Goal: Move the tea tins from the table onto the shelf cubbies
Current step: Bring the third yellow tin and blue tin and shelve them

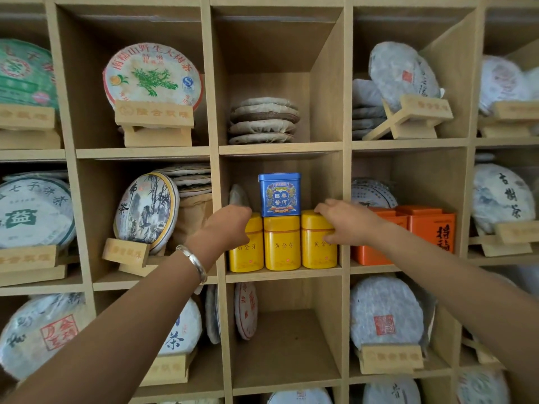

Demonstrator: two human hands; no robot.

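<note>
While the left hand (pixel 230 225) curls on the left yellow tea tin (pixel 246 244) and the right hand (pixel 347 224) grips the right yellow tea tin (pixel 318 242), both flanking the blue tin (pixel 279 194)'s support, placement seems nearly finished; letting go comes next.

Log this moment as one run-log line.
stage: placing | left hand: grips left yellow tea tin | right hand: grips right yellow tea tin | blue tea tin: atop middle yellow tea tin

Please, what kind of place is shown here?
Probably a tea shop or tea storeroom. Wooden shelf cubbies hold paper-wrapped tea cakes on display stands, plus yellow tea tins and a blue tin.
</note>
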